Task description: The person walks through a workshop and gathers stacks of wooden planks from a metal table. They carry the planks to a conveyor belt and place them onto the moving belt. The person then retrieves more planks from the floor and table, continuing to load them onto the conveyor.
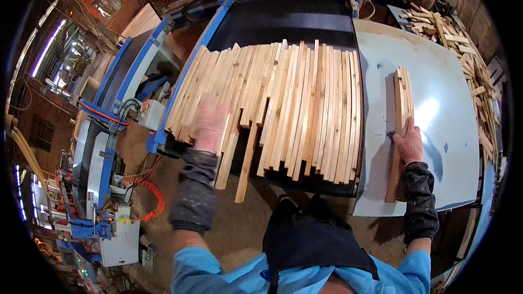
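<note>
A row of long wooden strips [294,103] lies side by side on a black conveyor belt [294,19], their near ends uneven. My left hand [210,122], in a pinkish work glove, is over the strips at the left of the row; motion blur hides its fingers. On the pale metal table [376,130] to the right lies a small bundle of wooden strips [402,95]. My gloved right hand [408,144] grips the bundle from its right side, with fingers against the wood. Two strips near my left hand stick out past the belt's near edge.
A heap of loose wood offcuts [436,27] lies beyond the metal table at the far right. Blue-framed machinery [101,185] with a coiled orange hose [155,198] stands on the left. Blue rails [199,49] border the belt's left side.
</note>
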Tool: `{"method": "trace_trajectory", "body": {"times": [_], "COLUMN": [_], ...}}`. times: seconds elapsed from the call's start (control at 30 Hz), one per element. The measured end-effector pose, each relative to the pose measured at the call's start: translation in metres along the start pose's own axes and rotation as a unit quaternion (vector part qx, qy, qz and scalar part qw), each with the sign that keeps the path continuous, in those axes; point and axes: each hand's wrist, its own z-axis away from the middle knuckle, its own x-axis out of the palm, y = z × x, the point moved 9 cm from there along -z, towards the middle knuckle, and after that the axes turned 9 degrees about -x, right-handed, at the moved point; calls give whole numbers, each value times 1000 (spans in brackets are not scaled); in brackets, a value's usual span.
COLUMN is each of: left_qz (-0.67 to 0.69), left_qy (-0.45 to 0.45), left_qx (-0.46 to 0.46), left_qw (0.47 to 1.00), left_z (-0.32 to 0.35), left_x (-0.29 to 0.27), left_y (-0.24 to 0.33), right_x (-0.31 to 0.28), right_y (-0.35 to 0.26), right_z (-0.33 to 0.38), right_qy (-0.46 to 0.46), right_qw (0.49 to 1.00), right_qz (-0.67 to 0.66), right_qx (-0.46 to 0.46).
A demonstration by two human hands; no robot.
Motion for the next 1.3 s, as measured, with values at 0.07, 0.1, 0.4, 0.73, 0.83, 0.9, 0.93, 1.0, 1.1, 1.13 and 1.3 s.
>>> {"method": "trace_trajectory", "body": {"times": [0.07, 0.1, 0.4, 0.73, 0.83, 0.9, 0.93, 1.0, 1.1, 1.13, 1.3], "left_qz": [-169, -245, -524, -399, -286, -200, -189, -116, 52, 62, 68], "left_qy": [155, 203, 126, 205, 213, 234, 152, 19, -189, -249, -556], "left_qx": [27, 34, -158, -104, -38, 10, 77, 181, 87, 71, -10], "left_qw": [973, 947, 827, 888, 933, 951, 967, 976, 977, 964, 828], "left_z": [-49, -69, -164, -155, -159, -145, -149, -100, 52, 76, 231], "left_x": [-116, -164, -333, -302, -344, -335, -280, -154, -16, 19, 228], "left_y": [-31, -38, -158, -159, -160, -163, -128, -26, 66, 67, 76], "right_x": [-4, -11, -15, -35, -9, 7, -1, -3, 31, 38, 20], "right_y": [-10, -21, -33, 80, 97, 103, 110, 120, 144, 143, 107], "right_z": [4, 5, 12, 97, 127, 158, 164, 178, 207, 211, 225], "right_qy": [-9, -10, -79, 92, 138, 172, 166, 159, 198, 207, 161], "right_qw": [1000, 999, 993, 956, 945, 924, 917, 901, 897, 890, 900], "right_qz": [-11, -33, -71, -119, -193, -263, -275, -302, -319, -342, -348], "right_qx": [-9, -21, 57, 252, 225, 217, 238, 269, 232, 220, 207]}}
